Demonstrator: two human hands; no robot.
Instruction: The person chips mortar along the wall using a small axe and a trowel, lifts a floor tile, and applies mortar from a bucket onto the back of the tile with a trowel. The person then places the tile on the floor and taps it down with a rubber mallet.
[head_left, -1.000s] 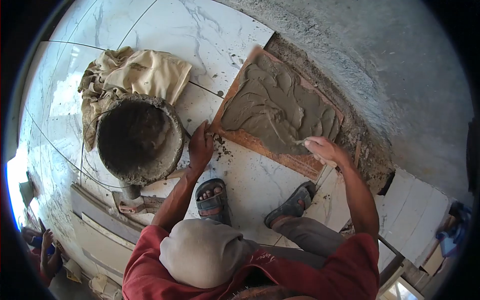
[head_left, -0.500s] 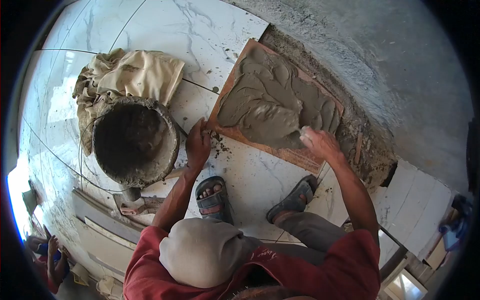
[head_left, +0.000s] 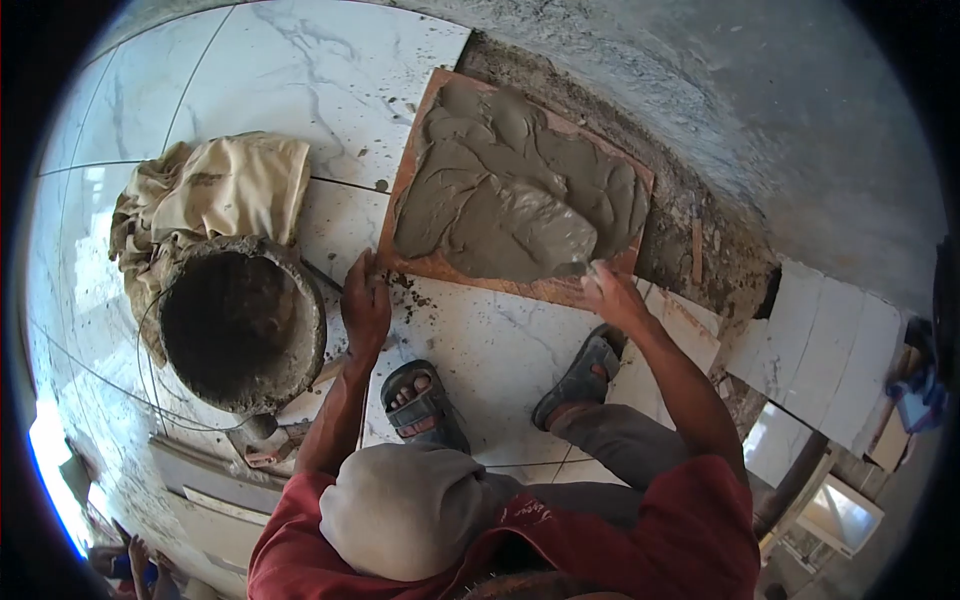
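A large tile [head_left: 415, 262] lies with its reddish-brown back facing up. Grey mortar [head_left: 470, 190] covers most of that back in uneven ridges. My right hand [head_left: 612, 295] is closed round the handle of a trowel [head_left: 550, 225], whose mortar-smeared blade lies flat in the wet layer near the tile's lower right side. At the tile's near left corner is my left hand [head_left: 366, 308], its fingertips against the edge and its thumb turned inward; the grip is partly hidden. Left of that hand stands a mortar-crusted bucket [head_left: 312, 330], with dark mortar inside.
A crumpled beige cloth [head_left: 245, 180] lies behind the bucket on white marbled floor tiles [head_left: 280, 60]. Beyond the tile, a rough strip of bare ground [head_left: 690, 240] runs along the grey wall [head_left: 800, 150]. My sandalled feet [head_left: 425, 400] are close to the tile. Another person [head_left: 140, 570] shows at lower left.
The trowel has swept toward the lower right through the mortar, leaving a smoother patch. The view has shifted, so the tile and bucket appear further left. My left hand stays by the corner.
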